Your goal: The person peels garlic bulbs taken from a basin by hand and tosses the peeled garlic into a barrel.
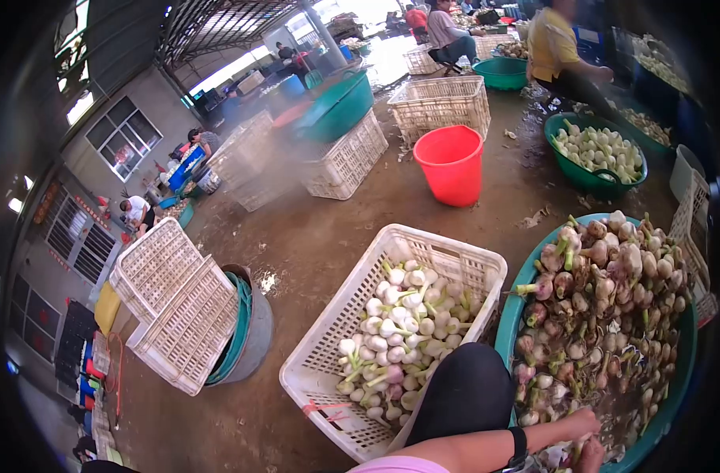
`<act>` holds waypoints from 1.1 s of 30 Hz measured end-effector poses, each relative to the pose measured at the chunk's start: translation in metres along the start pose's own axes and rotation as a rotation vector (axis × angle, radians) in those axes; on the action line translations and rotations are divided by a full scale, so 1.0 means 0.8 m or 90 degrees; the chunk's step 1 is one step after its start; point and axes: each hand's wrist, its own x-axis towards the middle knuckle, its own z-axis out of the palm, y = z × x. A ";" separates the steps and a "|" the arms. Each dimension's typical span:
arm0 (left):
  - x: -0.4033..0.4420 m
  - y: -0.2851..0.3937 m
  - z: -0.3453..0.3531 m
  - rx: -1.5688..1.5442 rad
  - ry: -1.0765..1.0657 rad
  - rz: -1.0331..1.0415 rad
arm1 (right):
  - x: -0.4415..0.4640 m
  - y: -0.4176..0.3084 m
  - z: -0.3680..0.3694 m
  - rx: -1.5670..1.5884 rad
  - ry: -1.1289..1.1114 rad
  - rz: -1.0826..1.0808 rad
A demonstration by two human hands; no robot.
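Observation:
Low at the right of the head view, my left hand reaches over a wide green tub. Its fingers are curled closed, and what they hold is hidden. My right hand shows only in part at the bottom edge, close against the left; its fingers look closed too, their contents unseen. Unpeeled garlic bulbs, brownish and purple with dry skins, fill the tub. Left of my knee, clean white garlic bulbs with short green stems lie in a white plastic crate.
A red bucket and a white crate stand ahead. Another green tub holds pale garlic. Tilted crates rest on a grey barrel at left. A person in a yellow top and other people work farther off.

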 end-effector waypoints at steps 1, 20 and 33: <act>0.005 -0.007 0.001 -0.070 0.000 0.076 | 0.007 0.006 -0.003 0.000 -0.005 -0.006; 0.004 -0.010 -0.007 -0.367 0.098 0.237 | -0.056 -0.079 0.025 0.028 0.195 -0.311; -0.044 0.082 -0.076 -0.774 0.258 -0.092 | -0.050 -0.036 -0.052 -0.848 0.200 -0.003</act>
